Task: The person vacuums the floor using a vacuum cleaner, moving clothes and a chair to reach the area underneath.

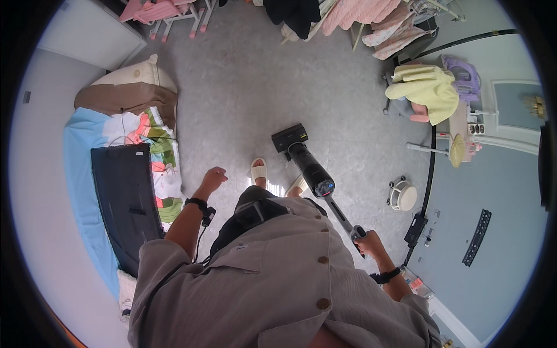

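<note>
My right hand (369,243) grips the grey handle of a cordless stick floor cleaner (307,167). Its tube slants forward and left to a dark, wide floor head (290,137), which rests flat on the grey floor (243,95) just ahead of my feet. A small lit display (324,188) shows on top of the body. My left hand (214,179) hangs over the floor at my left side, with loosely curled fingers and nothing seen in them. The nearest thing to it is the bed (167,182) with its patterned cover.
On the bed lies a large flat black panel (124,204), probably a television. A round rolling stool (402,195) stands at right, beyond it a chair draped with a yellow cloth (426,89). Clothes (343,17) hang on a rack ahead. Pink-tipped furniture legs (178,28) stand front left.
</note>
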